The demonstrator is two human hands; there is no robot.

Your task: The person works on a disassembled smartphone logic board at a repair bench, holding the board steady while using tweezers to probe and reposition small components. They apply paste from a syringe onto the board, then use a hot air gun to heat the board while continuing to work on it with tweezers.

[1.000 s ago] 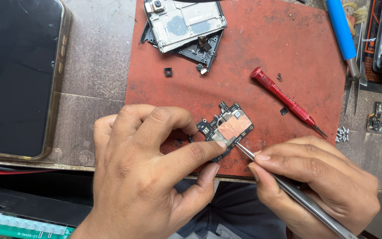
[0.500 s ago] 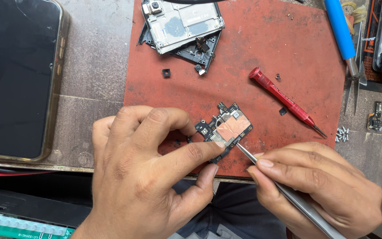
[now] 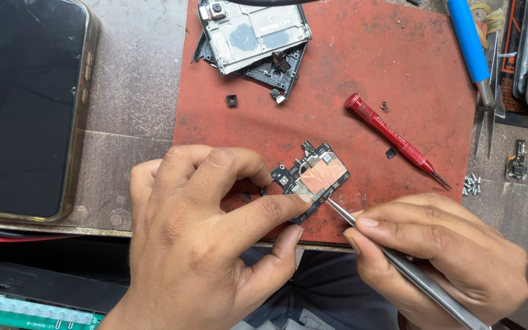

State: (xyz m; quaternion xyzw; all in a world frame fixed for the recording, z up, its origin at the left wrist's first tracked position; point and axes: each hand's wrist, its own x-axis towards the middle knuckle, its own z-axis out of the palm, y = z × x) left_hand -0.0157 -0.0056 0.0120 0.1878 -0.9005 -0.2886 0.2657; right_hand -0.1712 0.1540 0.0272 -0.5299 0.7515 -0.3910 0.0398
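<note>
Nearby, red screwdriver [image 3: 392, 137] on mat, left hand [image 3: 206, 244] pinching circuit board [image 3: 313, 177], right hand [image 3: 441, 256] pinching tweezers [image 3: 398, 263]

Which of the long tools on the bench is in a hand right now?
The metal tweezers, pinched in the right hand. The red screwdriver and blue-handled tool lie untouched.

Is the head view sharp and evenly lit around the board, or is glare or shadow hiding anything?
Head view: the small black circuit board with copper shielding is sharp and evenly lit, and the thin metal tweezers show no glare; the left hand casts soft shadow on the red-brown work mat beneath its fingers; the right hand looks crisp.
</note>
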